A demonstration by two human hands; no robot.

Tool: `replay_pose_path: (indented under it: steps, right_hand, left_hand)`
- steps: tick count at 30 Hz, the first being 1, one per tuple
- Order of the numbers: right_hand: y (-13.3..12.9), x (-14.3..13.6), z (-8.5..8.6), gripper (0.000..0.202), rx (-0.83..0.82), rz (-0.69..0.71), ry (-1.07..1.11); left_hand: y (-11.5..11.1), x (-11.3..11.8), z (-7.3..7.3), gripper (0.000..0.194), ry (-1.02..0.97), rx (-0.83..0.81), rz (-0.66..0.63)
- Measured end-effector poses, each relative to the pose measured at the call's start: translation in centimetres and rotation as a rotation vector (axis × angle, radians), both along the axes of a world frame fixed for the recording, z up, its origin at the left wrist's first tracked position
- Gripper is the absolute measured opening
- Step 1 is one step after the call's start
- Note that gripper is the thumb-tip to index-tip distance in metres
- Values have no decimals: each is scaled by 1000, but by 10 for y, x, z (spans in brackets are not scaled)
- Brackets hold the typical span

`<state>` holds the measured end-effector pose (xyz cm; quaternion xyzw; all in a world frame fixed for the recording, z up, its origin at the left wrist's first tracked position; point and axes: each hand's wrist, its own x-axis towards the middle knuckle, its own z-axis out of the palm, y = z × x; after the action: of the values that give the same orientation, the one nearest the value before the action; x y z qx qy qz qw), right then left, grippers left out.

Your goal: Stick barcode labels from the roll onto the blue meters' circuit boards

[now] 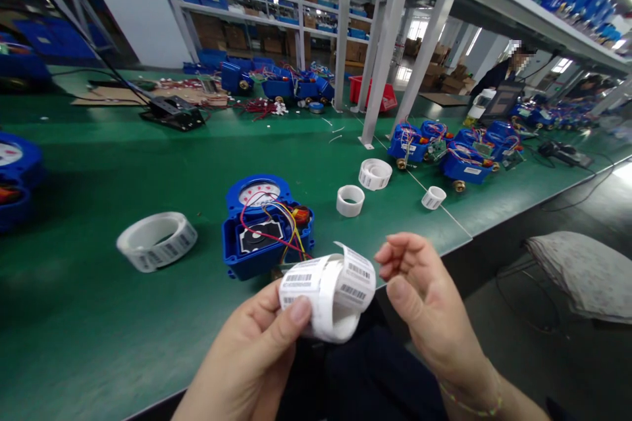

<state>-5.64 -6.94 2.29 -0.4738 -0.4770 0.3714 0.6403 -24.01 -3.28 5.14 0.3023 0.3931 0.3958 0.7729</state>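
My left hand (266, 335) grips a roll of white barcode labels (323, 293) above the bench's front edge. The free end of the label strip curls up on the roll's right side. Just right of it, my right hand (427, 299) is held with fingers apart and slightly bent, with nothing visible in it and not touching the roll. Behind the roll sits an opened blue meter housing (251, 256) with a round dial and red, yellow and white wires. Part of its front right corner is hidden by the roll.
A large label roll (157, 243) lies at left on the green bench (197, 329). Smaller rolls (350, 201) lie beyond the housing. More wired blue housings (467, 161) stand at right by metal posts (392, 33). A covered stool (587, 270) is at right. Another person (494, 75) is farther back.
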Motion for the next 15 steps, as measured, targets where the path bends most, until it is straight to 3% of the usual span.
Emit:
replay_pose_path:
  steps: [3,8,10,13,15]
  right_hand:
    - [7,-1,3,39,-76,160,206]
    - [17,-3,6,60,-107,173,366]
    - [18,2,7,70,-82,95,192]
    - [14,13,10,70,56,-44,-419]
    - [12,21,16,59,165,12,-791]
  left_hand:
    - [2,-1,-3,36,-18,-49,-38]
    - [5,-2,-5,32,9,-52,-65]
    - [5,-3,-6,30,42,-51,-58]
    - [5,-3,-6,32,73,-40,-59]
    - [4,-1,-6,31,76,-25,-59]
